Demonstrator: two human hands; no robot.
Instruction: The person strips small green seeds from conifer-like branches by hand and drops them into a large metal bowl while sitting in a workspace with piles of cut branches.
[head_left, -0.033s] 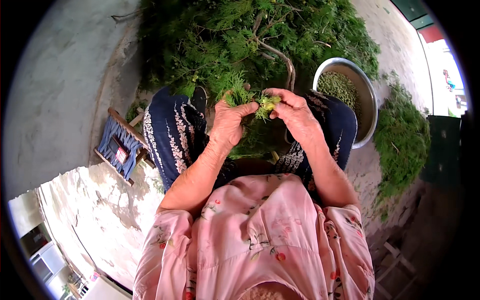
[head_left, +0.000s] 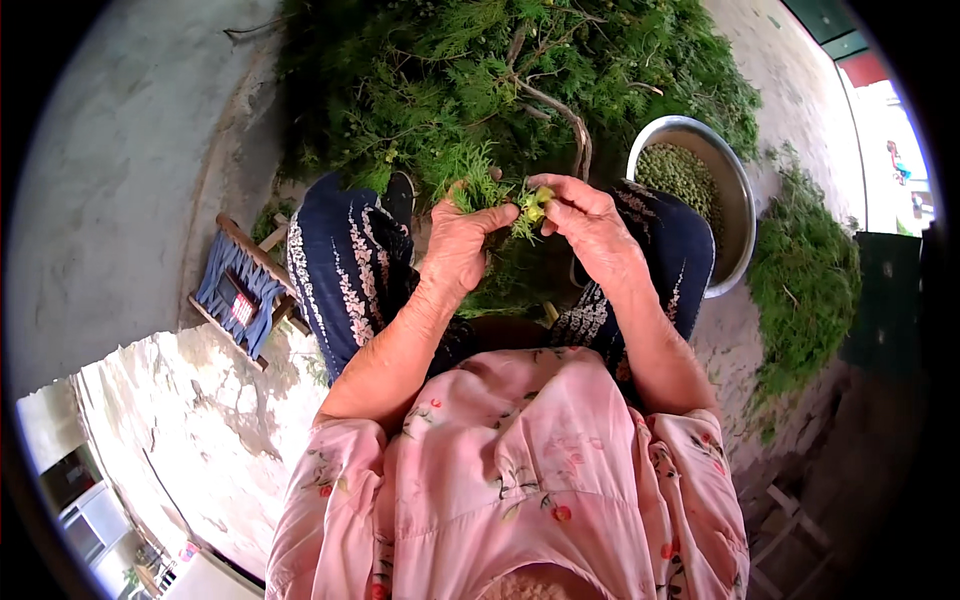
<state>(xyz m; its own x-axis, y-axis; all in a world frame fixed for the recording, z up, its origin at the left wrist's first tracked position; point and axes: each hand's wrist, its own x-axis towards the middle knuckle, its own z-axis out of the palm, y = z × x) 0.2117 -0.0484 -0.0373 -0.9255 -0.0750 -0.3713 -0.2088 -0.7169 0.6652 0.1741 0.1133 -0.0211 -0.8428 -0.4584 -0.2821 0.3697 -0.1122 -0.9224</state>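
Between my raised knees, my left hand (head_left: pixel 460 240) grips a feathery green sprig (head_left: pixel 476 178), fingers wrapped round its stems and thumb pointing right. My right hand (head_left: pixel 591 231) has its thumb and forefinger closed at a cluster of pale green cones (head_left: pixel 532 208) on that sprig, just right of my left thumb. A large heap of leafy branches (head_left: pixel 420 75), with a bare twisting stem (head_left: pixel 560 115), lies beyond my hands. A metal bowl (head_left: pixel 738 252) holding several small pale green pieces sits beside my right knee.
A small wooden stool (head_left: pixel 240 290) with a blue strap seat stands at my left. A loose pile of green foliage (head_left: pixel 805 300) lies right of the bowl, beside a dark green panel (head_left: pixel 878 300). A pale raised concrete edge (head_left: pixel 130 200) runs along the left.
The fingertips of my right hand have shifted slightly at the cone cluster, and more of the cones shows between them. My left hand is about where it was.
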